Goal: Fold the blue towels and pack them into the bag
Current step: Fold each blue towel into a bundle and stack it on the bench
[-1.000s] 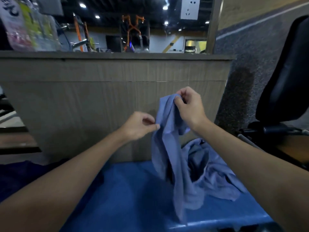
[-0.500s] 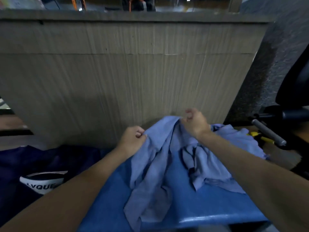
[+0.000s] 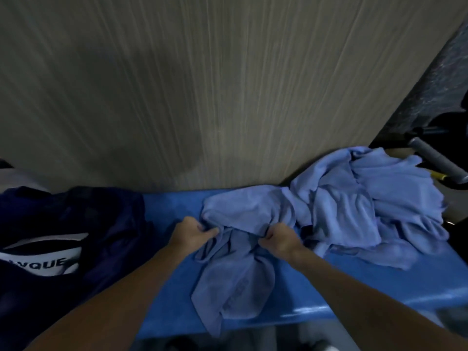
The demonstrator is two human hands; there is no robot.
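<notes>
Grip on both sides: my left hand (image 3: 195, 230) and right hand (image 3: 279, 239) each pinch a bunched edge of one blue towel (image 3: 238, 272), fingers (image 3: 209, 230) curled tight round the cloth, hands a little apart. The towel lies crumpled on the blue worktop (image 3: 169, 206) right in front of me. Its far part humps up behind my knuckles, and its near part trails toward me, one corner hanging over the front edge.

A heap (image 3: 367, 198) of more blue towels sits just to the right, touching the one I hold. The dark bag (image 3: 76, 224) with a white label lies at the left. I cannot tell whether its mouth is open.

My read of the step: finding edges so I can spread the towel flat for a first fold. Nothing in sight is folded, so the task is at an early stage.

Risks from here:
- I may be holding folds rather than true corners. Pulling apart would then give a twisted sheet, not a flat one.
- The towel overlaps the heap, so a lift could drag a neighbour along or tip the heap off the right end.
- The hanging corner could pull the cloth off the front edge if I let go.
</notes>
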